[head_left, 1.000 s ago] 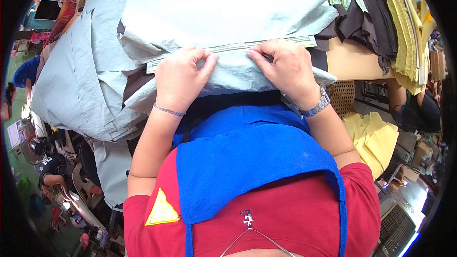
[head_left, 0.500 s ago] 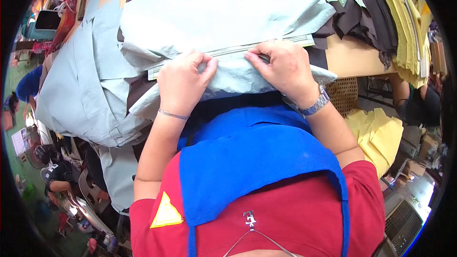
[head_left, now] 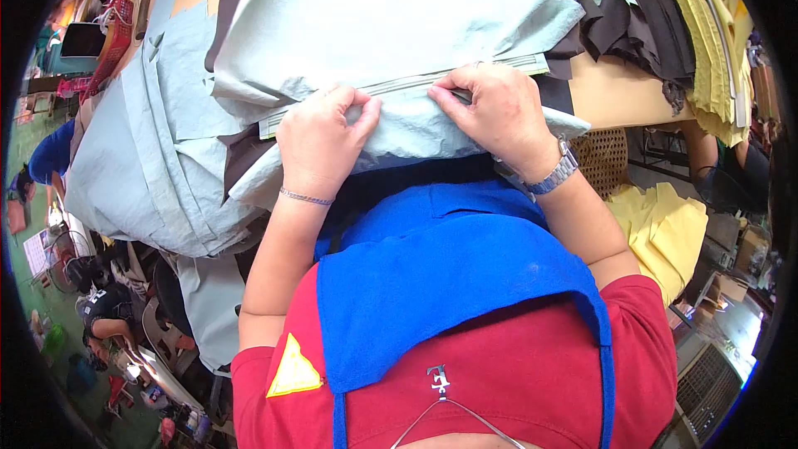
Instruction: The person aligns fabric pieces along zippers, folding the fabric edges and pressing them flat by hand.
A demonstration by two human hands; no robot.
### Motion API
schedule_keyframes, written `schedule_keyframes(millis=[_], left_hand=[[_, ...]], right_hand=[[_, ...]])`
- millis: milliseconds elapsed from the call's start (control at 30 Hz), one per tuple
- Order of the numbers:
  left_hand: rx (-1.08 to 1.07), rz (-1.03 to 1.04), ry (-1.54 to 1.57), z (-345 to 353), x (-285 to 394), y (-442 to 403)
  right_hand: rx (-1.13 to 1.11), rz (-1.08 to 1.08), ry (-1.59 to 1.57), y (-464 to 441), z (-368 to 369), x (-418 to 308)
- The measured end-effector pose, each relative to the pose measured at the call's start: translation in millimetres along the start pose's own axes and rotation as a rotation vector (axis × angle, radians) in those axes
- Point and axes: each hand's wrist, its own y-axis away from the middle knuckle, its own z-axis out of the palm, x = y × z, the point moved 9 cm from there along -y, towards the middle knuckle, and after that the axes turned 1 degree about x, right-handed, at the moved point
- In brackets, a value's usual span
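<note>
A pale grey-blue fabric piece (head_left: 399, 25) lies across the table in front of me. Along its near edge runs a striped zipper tape (head_left: 399, 83), roughly crosswise. My left hand (head_left: 328, 129) pinches the tape and the cloth edge left of centre, thumb against curled fingers. To the right, my right hand (head_left: 495, 112) pinches the same edge between thumb and forefinger. A stretch of tape shows between the two hands. The fingertips' exact hold is partly hidden. Below the tape, the near fabric flap hangs toward my blue apron (head_left: 449, 274).
More grey-blue fabric (head_left: 158, 133) drapes over the table's left side. Dark cloth (head_left: 632, 41) and yellow fabric strips (head_left: 706, 41) lie at the right. Yellow cloth (head_left: 661, 237) sits lower right by a woven chair back (head_left: 600, 160). A co-worker (head_left: 108, 316) sits lower left.
Both hands keep their pinch in nearly the same place on the tape. The view has shifted very slightly; the fabric's upper left part has lifted or folded a little.
</note>
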Motion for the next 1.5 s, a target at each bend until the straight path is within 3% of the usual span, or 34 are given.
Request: schedule_keyframes(millis=[233, 433, 600, 933, 1167, 1500], left_hand=[[-0.018, -0.011, -0.013, 3, -1, 1], [0.19, 0.351, -0.152, -7, 32, 10], [-0.025, 0.48, -0.004, 23, 51, 28], [-0.083, 0.388, -0.158, 29, 57, 43], [-0.074, 0.379, -0.182, 29, 59, 42], [-0.086, 0.375, -0.17, 26, 59, 42]], right_hand=[[-0.016, 0.0, 0.013, -1, 1, 1], [-0.008, 0.006, 0.017, -1, 2, 0], [0.034, -0.015, 0.004, 0, 1, 0], [-0.015, -0.11, 0.118, 15, -14, -17], [0.066, -0.167, 0.068, 26, -42, -35], [-0.004, 0.043, 0.058, 12, -29, 11]])
